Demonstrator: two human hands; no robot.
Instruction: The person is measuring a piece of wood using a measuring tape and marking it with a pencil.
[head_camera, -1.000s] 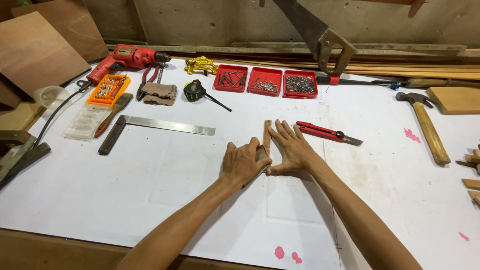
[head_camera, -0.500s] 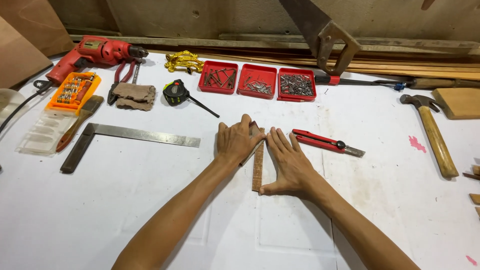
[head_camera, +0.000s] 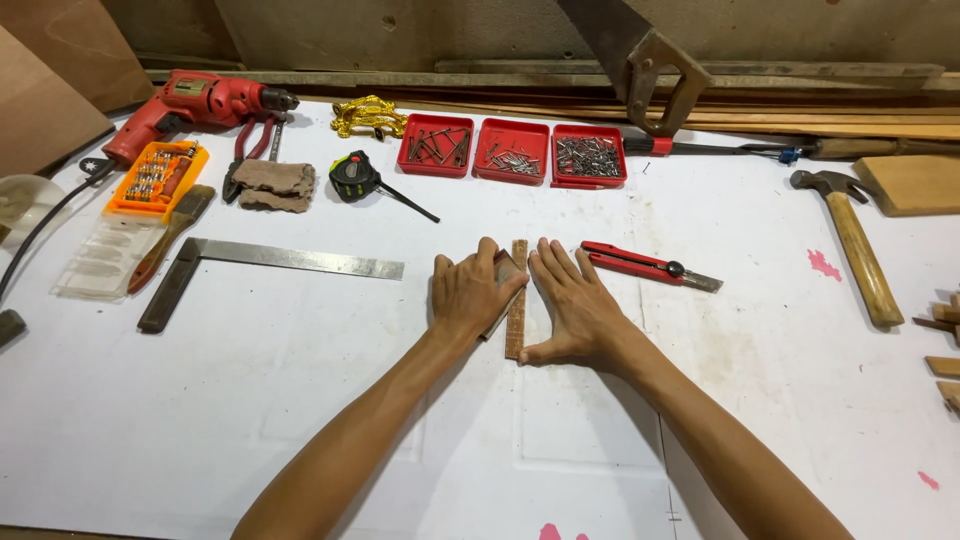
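Observation:
A narrow brown wooden strip (head_camera: 517, 300) lies lengthwise on the white table sheet (head_camera: 300, 380), running away from me. My left hand (head_camera: 470, 293) grips a small block (head_camera: 505, 268) pressed against the strip's left side near its far end. My right hand (head_camera: 573, 305) lies flat with fingers spread along the strip's right side, thumb at its near end.
A red utility knife (head_camera: 645, 267) lies just right of my right hand. A steel try square (head_camera: 270, 262) is to the left. Three red trays (head_camera: 514, 152) of nails and screws, a tape measure (head_camera: 357, 177), red drill (head_camera: 195, 105), hammer (head_camera: 850, 240) and handsaw (head_camera: 640, 60) line the back.
My left hand with the block slid from the strip's near end up to its far end. The right hand stayed flat beside the strip. The camera view shifted slightly.

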